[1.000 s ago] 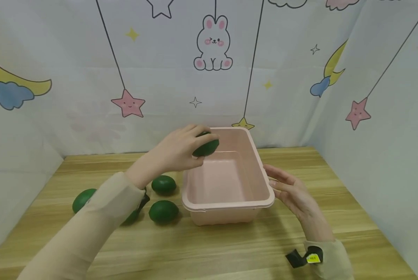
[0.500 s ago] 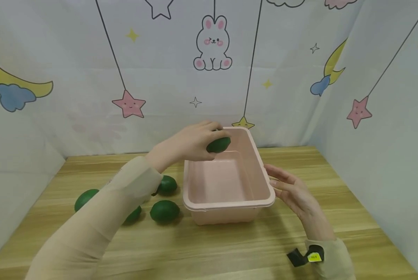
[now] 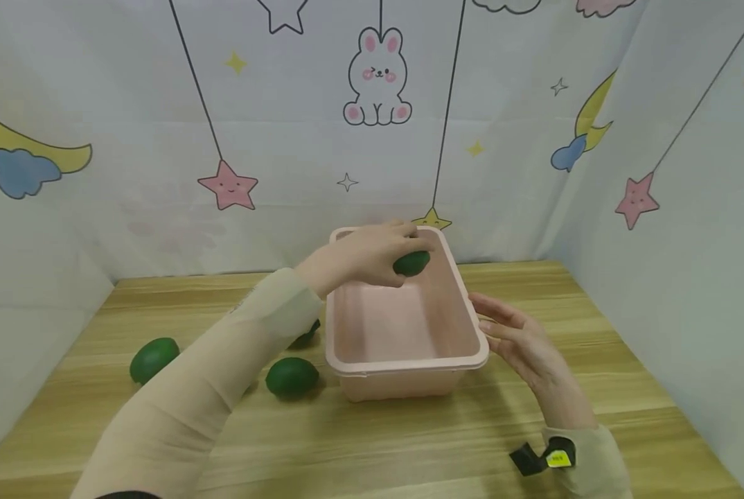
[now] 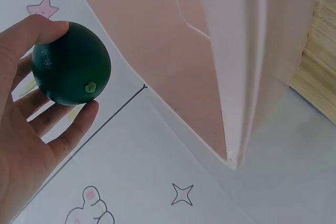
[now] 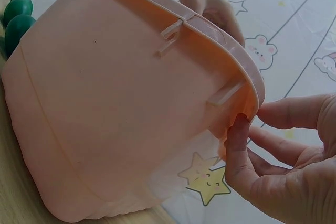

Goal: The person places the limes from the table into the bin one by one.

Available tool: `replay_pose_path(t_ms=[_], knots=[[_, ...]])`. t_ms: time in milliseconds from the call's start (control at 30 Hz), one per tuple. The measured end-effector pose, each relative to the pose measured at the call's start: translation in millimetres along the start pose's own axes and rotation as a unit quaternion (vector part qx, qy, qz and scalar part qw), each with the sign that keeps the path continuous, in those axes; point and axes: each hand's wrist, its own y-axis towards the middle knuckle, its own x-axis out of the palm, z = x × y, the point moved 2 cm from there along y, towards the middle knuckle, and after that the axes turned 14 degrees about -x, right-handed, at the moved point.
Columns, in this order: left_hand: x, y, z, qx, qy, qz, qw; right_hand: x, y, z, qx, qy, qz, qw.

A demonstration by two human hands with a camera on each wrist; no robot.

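My left hand (image 3: 378,255) grips a dark green, glossy avocado (image 4: 73,64) over the far part of a pink plastic basin (image 3: 406,364). The thumb and fingers curl round the fruit, and its pale stem end shows in the left wrist view. At the basin's right side, my right hand (image 3: 524,343) holds the outer rim, with thumb and fingertips at the lip in the right wrist view. The inside of the basin shows only bare pink floor where the left hand does not cover it. Left of the basin lies another avocado (image 3: 292,378) on the table.
A wooden table (image 3: 372,450) carries everything. One more avocado (image 3: 154,359) lies farther left, and others are partly hidden by the left sleeve (image 3: 222,374). A white cartoon-printed curtain (image 3: 285,125) stands behind and beside the table.
My left hand has moved to the right with the avocado, from the basin's left rim to over its far right part. The right hand and basin stay in place.
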Motion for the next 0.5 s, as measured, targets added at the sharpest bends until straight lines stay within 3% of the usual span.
replay_pose_path(t_ms=[500], knots=[[8.2, 23.6, 0.9, -0.011, 0.000, -0.038, 0.9992, 2.2, 1, 0, 0.005, -0.001, 0.000, 1.000]])
